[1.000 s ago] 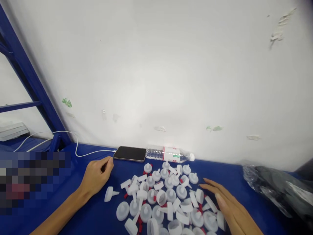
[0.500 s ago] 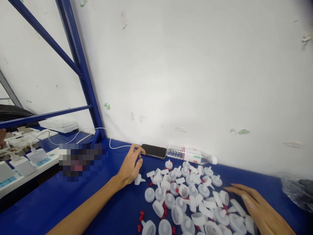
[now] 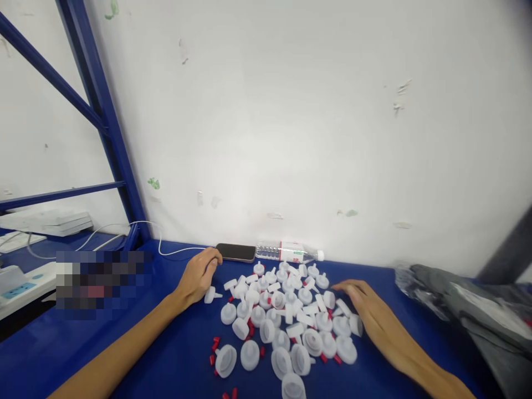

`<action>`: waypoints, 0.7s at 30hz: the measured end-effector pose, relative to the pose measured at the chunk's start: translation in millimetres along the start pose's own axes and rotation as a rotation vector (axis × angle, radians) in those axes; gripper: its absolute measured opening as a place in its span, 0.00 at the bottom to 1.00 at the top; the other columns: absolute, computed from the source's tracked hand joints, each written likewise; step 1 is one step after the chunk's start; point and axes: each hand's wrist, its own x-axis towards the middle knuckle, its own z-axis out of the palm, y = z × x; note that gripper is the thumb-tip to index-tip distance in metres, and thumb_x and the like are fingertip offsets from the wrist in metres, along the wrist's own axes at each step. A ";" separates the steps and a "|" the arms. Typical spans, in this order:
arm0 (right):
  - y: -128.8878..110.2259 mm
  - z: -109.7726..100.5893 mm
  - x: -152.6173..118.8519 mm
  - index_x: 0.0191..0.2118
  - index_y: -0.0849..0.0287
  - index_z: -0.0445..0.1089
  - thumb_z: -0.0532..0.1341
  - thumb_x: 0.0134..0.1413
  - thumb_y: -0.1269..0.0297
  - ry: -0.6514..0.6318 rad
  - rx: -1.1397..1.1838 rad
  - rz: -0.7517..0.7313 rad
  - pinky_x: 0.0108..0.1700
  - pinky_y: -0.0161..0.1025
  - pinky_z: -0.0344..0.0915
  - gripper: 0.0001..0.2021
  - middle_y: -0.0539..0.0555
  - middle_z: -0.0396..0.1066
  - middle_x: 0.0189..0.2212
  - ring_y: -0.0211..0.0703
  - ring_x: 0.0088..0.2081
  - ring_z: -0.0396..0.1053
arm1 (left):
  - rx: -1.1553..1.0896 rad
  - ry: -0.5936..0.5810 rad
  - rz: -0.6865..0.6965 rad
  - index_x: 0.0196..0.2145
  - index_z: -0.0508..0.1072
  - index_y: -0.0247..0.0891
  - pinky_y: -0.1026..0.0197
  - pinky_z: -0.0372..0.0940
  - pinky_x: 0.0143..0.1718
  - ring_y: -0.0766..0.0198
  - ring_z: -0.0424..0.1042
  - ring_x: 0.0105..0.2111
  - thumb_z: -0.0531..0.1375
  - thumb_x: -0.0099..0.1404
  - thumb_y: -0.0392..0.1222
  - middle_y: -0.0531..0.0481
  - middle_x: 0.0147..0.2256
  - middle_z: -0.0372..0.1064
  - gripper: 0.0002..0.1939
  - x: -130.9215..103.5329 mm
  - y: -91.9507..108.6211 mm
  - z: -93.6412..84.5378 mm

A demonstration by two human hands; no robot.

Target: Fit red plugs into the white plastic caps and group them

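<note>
Reference item: the clear bottle (image 3: 292, 252), lying on its side at the rear of the blue table (image 3: 174, 360). Its white label (image 3: 292, 252) bears red and green print, too small to read. The phone (image 3: 235, 252) lies directly left of the bottle, its screen dark.

The white nozzle caps (image 3: 288, 313) are heaped in front of the bottle, some upright, others tipped, with small red pieces (image 3: 251, 328) among them.

Left hand (image 3: 201, 276): positioned left of the bottle, at the phone's near left corner. Fingers are bent; the underside is hidden, so grip and contact cannot be determined.

Right hand (image 3: 372, 307): positioned forward and right of the bottle, beside the heap. Grip released; fingers extended and close together. Contact with the nearest cap cannot be confirmed.
</note>
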 end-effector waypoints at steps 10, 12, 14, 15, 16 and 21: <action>-26.8 -6.9 -2.7 0.56 0.51 0.72 0.41 0.76 0.50 -0.111 -0.090 -0.181 0.59 0.48 0.66 0.25 0.55 0.75 0.50 0.50 0.54 0.71 | 0.021 -0.125 -0.064 0.42 0.73 0.35 0.58 0.72 0.36 0.66 0.72 0.31 0.59 0.74 0.51 0.52 0.34 0.72 0.15 5.1 3.6 3.6; -29.6 -6.4 -3.6 0.56 0.51 0.71 0.41 0.76 0.50 -0.114 -0.095 -0.198 0.59 0.49 0.66 0.24 0.55 0.75 0.49 0.50 0.53 0.71 | 0.035 -0.130 -0.071 0.43 0.73 0.35 0.58 0.72 0.36 0.65 0.73 0.32 0.59 0.74 0.51 0.51 0.35 0.72 0.15 5.6 7.4 3.0; -30.3 -5.8 -4.2 0.57 0.51 0.71 0.41 0.77 0.50 -0.111 -0.099 -0.216 0.58 0.50 0.67 0.24 0.55 0.76 0.48 0.50 0.51 0.72 | 0.055 -0.126 -0.075 0.44 0.73 0.35 0.57 0.73 0.37 0.65 0.73 0.33 0.60 0.74 0.51 0.51 0.36 0.73 0.14 5.2 11.6 1.4; -29.9 -5.7 -4.3 0.57 0.51 0.71 0.41 0.77 0.50 -0.110 -0.102 -0.225 0.58 0.50 0.67 0.24 0.55 0.76 0.48 0.50 0.51 0.72 | 0.066 -0.125 -0.074 0.44 0.73 0.35 0.57 0.73 0.37 0.65 0.74 0.33 0.60 0.74 0.50 0.51 0.37 0.73 0.14 4.9 13.6 0.5; -29.1 -5.9 -4.1 0.57 0.51 0.71 0.41 0.76 0.50 -0.109 -0.107 -0.234 0.58 0.51 0.67 0.24 0.55 0.76 0.48 0.50 0.52 0.72 | 0.077 -0.125 -0.070 0.44 0.73 0.35 0.57 0.73 0.37 0.65 0.74 0.33 0.60 0.74 0.50 0.50 0.37 0.73 0.14 4.4 15.5 -0.3; -22.4 -13.6 -0.6 0.57 0.51 0.71 0.42 0.76 0.49 -0.077 -0.141 -0.252 0.61 0.53 0.66 0.25 0.56 0.75 0.52 0.52 0.55 0.71 | 0.109 -0.137 -0.039 0.45 0.74 0.35 0.56 0.73 0.39 0.64 0.74 0.35 0.60 0.74 0.50 0.50 0.38 0.74 0.14 2.7 21.5 1.6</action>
